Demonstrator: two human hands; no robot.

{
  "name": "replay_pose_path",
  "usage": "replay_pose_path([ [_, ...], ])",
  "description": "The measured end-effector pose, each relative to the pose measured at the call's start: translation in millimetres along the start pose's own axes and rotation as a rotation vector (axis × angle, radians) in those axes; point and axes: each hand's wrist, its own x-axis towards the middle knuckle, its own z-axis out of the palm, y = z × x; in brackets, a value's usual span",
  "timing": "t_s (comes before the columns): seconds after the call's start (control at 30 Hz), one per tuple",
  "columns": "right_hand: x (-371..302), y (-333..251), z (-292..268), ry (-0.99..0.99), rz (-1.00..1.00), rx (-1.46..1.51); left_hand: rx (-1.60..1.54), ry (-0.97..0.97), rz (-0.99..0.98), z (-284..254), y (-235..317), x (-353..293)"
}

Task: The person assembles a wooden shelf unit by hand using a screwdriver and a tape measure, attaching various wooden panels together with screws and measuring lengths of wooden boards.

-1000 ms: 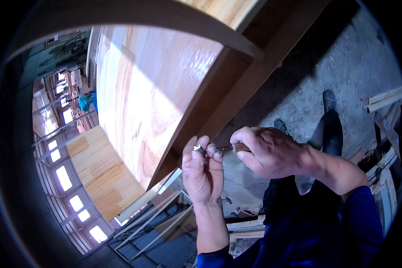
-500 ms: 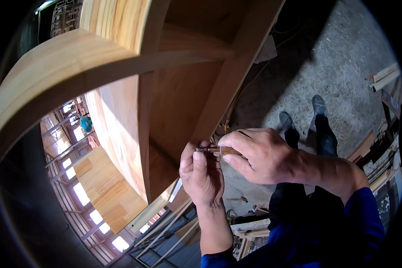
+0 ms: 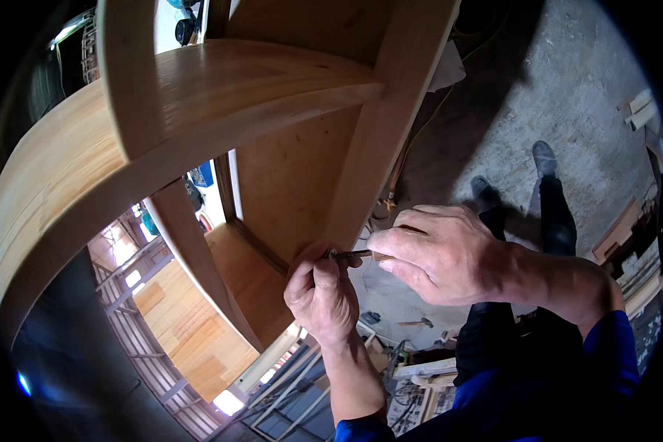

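Observation:
My right hand [image 3: 446, 254] grips a small screwdriver-like tool [image 3: 357, 254], its thin dark shaft running left from a brown handle mostly hidden in the fingers. At the tip of the shaft, my left hand [image 3: 328, 295] pinches a tiny metallic piece [image 3: 333, 254] between thumb and fingers. That piece is too small to name. Both hands are close together, beside the lower edge of a wooden cabinet frame [image 3: 361, 147]. The left fingertips overlap this frame in the picture; whether they touch it I cannot tell.
A curved wooden rail [image 3: 221, 81] spans the upper left, above a wood panel [image 3: 191, 320]. A cord [image 3: 409, 151] hangs along the cabinet's right side. On the concrete floor [image 3: 567, 74] lie a hammer [image 3: 418, 323] and timber offcuts [image 3: 619, 228]. My shoes [image 3: 544, 158] stand at right.
The view has shifted around the cabinet, showing more of its openings. My left hand has turned slightly, and the tool's handle is more covered by the right fingers. Both hands keep their hold.

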Motion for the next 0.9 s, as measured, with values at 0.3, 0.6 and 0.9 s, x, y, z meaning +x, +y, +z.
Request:
replay_pose_path([
  [0.3, 19, 10, 30, -0.022, 0.219, 0.301, 0.042, -0.051, 0.097, -16, 10, 35],
  [0.6, 73, 3, 56, 0.421, -0.089, 0.111, -0.404, 0.046, 0.194, 36, 37, 83],
  [0.9, 115, 7, 63, 0.739, -0.159, 0.297, -0.325, 0.074, 0.241, 63, 34, 102],
])
